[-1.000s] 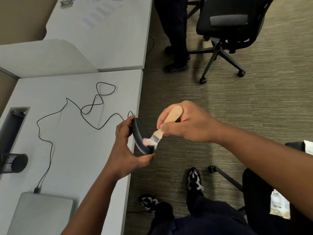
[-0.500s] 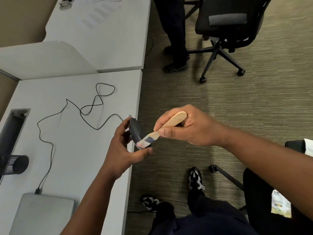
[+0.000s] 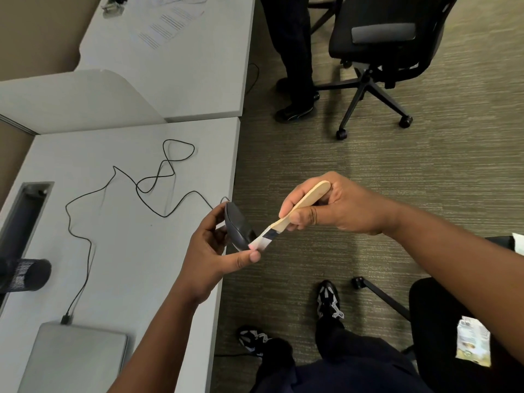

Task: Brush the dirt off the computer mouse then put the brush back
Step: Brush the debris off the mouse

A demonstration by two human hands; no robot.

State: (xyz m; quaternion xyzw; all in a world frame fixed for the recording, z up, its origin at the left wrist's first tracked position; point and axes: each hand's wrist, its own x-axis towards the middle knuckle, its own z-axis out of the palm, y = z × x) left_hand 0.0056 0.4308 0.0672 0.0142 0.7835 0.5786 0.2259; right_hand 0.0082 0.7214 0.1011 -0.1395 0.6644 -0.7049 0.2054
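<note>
My left hand (image 3: pixel 211 251) grips a dark wired computer mouse (image 3: pixel 238 226), held on edge just past the right edge of the grey desk (image 3: pixel 119 251). My right hand (image 3: pixel 326 207) holds a small brush (image 3: pixel 286 221) by its pale wooden handle. The brush's dark ferrule and pale bristles point down-left, and the bristle tips touch the lower side of the mouse next to my left thumb. The mouse's black cable (image 3: pixel 158 182) loops across the desk.
A closed grey laptop (image 3: pixel 73 358) lies at the desk's near left, with the cable plugged in. A black mesh cup (image 3: pixel 25 275) stands at the left edge. Another person's legs (image 3: pixel 292 52) and an office chair (image 3: pixel 380 46) are on the carpet beyond. My own chair (image 3: pixel 442 321) is at the right.
My right hand has swung the brush handle up and to the right, and the bristles have swept down along the mouse toward my left thumb. My left hand has tilted the mouse slightly.
</note>
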